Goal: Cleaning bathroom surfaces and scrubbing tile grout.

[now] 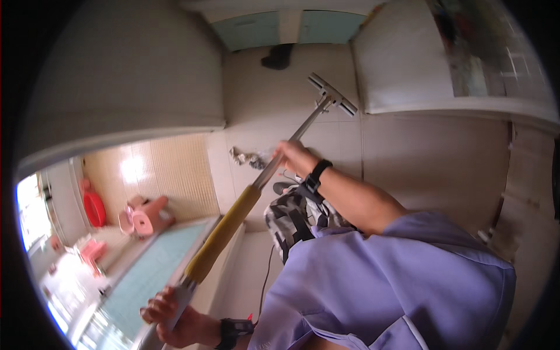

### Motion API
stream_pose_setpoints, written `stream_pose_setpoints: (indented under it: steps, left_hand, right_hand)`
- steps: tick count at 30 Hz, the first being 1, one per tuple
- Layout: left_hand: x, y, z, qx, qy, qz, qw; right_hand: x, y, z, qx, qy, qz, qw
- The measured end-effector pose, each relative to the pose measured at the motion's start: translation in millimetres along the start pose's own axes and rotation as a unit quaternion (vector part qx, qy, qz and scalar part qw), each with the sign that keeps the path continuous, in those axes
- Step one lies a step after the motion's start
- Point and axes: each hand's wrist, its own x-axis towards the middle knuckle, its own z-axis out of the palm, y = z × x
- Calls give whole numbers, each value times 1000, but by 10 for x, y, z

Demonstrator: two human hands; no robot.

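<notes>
Both hands are on a long-handled floor tool, which looks like a mop or squeegee, with a yellow sleeve [223,234] around its metal pole. My right hand [295,156] closes around the bare pole above the sleeve. Below the sleeve, near the pole's lower left end, my left hand [173,317] grips a grey section. The tool's T-shaped head [332,95] points away from me over the pale tiled floor [288,96]; whether it touches the floor I cannot tell. Just left of my right hand, a crumpled grey-and-white rag [246,157] lies on the floor.
A dark object [278,57] lies by the blue-green panels [253,30] ahead. White walls [402,65] stand on either side. At left, a doorway opens to a pink plastic stool [146,218] and a red basin [94,209]. A black cord [266,280] runs beside my body.
</notes>
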Motion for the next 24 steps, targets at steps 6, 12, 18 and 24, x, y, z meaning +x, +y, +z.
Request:
stream_pose_setpoints:
  steps: [6, 12, 18, 24]
  left_hand:
    - [176, -891, 1179, 20, 71, 11, 997]
    - [635, -769, 1163, -49, -157, 15, 986]
    - [1100, -423, 191, -65, -179, -17, 982]
    - [1867, 316, -1307, -44, -341, -21, 939]
  right_hand:
    - [462, -914, -719, 136, -41, -142, 980]
    - [683, -746, -527, 163, -3, -167, 972]
    - [543, 169, 133, 139, 104, -111, 978]
    - [447, 1802, 879, 192, 127, -65, 971]
